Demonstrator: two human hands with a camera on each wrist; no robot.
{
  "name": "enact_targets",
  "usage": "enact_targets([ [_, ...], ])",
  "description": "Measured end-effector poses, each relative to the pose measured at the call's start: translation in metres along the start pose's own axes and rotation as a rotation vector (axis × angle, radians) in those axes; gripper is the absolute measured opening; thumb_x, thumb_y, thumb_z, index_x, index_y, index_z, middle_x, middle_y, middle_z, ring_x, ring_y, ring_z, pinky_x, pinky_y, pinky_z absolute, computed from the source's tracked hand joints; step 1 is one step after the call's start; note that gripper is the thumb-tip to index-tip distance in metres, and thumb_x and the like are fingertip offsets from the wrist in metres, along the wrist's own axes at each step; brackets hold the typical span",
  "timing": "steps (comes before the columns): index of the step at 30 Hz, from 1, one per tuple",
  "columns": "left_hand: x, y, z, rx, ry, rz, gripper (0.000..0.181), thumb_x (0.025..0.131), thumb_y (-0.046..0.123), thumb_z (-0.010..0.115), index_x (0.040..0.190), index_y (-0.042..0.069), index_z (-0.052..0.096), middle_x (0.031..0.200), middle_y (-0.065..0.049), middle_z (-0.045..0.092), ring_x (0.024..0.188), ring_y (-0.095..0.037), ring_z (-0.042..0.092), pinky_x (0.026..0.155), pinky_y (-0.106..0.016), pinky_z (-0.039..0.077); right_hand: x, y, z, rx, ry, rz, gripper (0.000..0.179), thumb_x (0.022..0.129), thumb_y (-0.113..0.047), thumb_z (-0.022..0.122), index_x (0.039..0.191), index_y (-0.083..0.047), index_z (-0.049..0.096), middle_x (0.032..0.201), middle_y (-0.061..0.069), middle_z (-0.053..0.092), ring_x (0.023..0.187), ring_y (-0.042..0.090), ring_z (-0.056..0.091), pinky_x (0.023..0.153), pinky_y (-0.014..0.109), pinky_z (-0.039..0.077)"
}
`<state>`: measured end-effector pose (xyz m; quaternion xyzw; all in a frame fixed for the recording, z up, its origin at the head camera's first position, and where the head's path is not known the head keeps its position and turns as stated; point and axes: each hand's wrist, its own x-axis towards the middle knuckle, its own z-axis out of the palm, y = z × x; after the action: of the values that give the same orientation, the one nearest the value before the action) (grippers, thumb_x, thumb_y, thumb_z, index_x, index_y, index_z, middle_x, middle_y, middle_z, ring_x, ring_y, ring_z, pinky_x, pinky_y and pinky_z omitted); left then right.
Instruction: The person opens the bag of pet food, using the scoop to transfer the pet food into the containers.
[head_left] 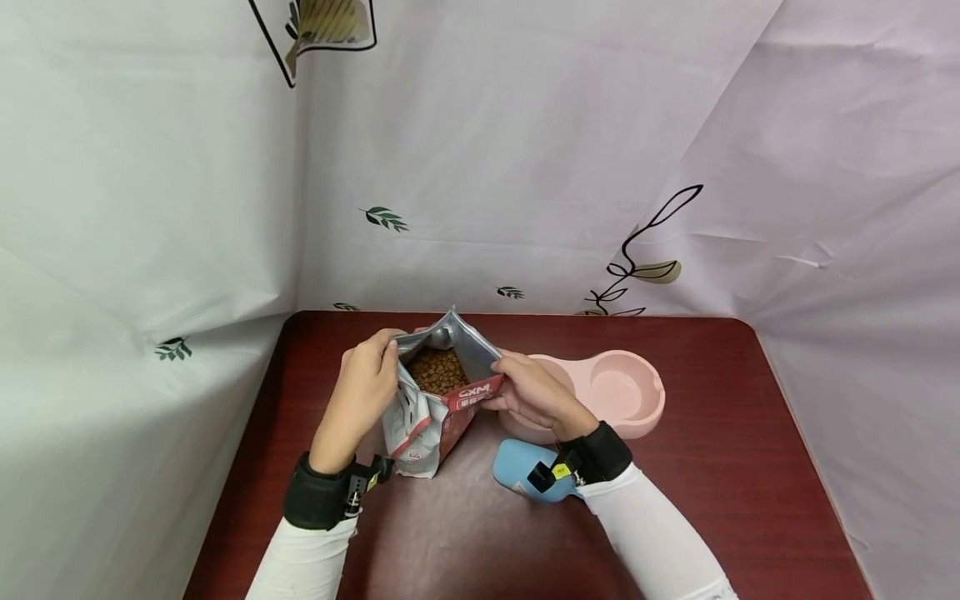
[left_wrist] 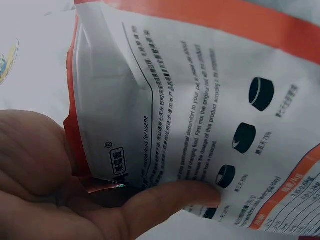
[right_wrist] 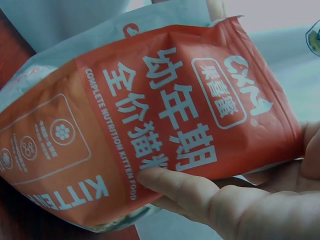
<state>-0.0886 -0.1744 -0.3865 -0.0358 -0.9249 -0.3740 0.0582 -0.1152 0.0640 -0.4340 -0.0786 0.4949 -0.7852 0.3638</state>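
Note:
A red and white bag of kitten food [head_left: 412, 425] stands on the table with its mouth spread wide. Brown kibble [head_left: 437, 371] shows inside, below the silver lining. My left hand [head_left: 365, 379] pinches the left edge of the mouth; in the left wrist view its thumb [left_wrist: 170, 202] lies on the printed white side. On the opposite edge, my right hand [head_left: 534, 390] grips the rim. The right wrist view shows a finger [right_wrist: 180, 187] against the red and orange front panel [right_wrist: 165, 110], which carries the words for kitten food.
A pink double bowl [head_left: 626, 396] sits right of the bag, partly behind my right hand. Below it lies a blue scoop [head_left: 521, 468], partly covered by my right wrist. The dark red table [head_left: 750, 467] meets a pale patterned cloth [head_left: 480, 167] at the back.

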Motion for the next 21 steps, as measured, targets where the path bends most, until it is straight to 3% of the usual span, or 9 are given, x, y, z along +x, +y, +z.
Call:
enact_targets([
  [4,0.003,-0.001,-0.002,0.033,0.002,0.004,0.030,0.104,0.008,0.041,0.121,-0.001,0.063,0.066,-0.011,0.054,0.051,-0.020,0.041,0.048,-0.033,0.036,0.003,0.004,0.002,0.033,0.008,-0.010,0.058,0.099,-0.004,0.021,0.154,0.002,0.005,0.159,0.028,0.008,0.142,0.042,0.017,0.107,0.062,0.028],
  [10,0.011,-0.005,-0.011,0.075,0.022,0.036,0.027,0.102,0.006,0.043,0.117,-0.004,0.064,0.088,-0.022,0.069,0.059,-0.025,0.050,0.052,-0.036,0.040,0.014,0.011,0.010,0.086,0.049,-0.008,0.057,0.095,-0.002,0.024,0.151,0.006,0.015,0.156,0.032,0.015,0.141,0.042,0.021,0.108,0.059,0.031],
  [16,0.021,-0.014,-0.022,0.106,0.006,0.046,0.028,0.103,0.005,0.042,0.115,-0.007,0.064,0.104,-0.026,0.069,0.074,-0.030,0.061,0.060,-0.041,0.048,0.033,0.024,0.018,0.166,0.071,-0.042,0.061,0.094,-0.002,0.025,0.153,0.003,0.010,0.157,0.030,0.012,0.142,0.040,0.020,0.110,0.057,0.030],
  [21,0.031,-0.024,-0.032,0.148,-0.022,0.061,0.029,0.103,0.004,0.040,0.117,-0.007,0.063,0.100,-0.027,0.069,0.062,-0.028,0.055,0.055,-0.039,0.044,0.055,0.038,0.028,0.218,0.077,-0.086,0.062,0.094,-0.003,0.026,0.153,0.002,0.009,0.157,0.030,0.011,0.142,0.038,0.019,0.112,0.059,0.026],
])
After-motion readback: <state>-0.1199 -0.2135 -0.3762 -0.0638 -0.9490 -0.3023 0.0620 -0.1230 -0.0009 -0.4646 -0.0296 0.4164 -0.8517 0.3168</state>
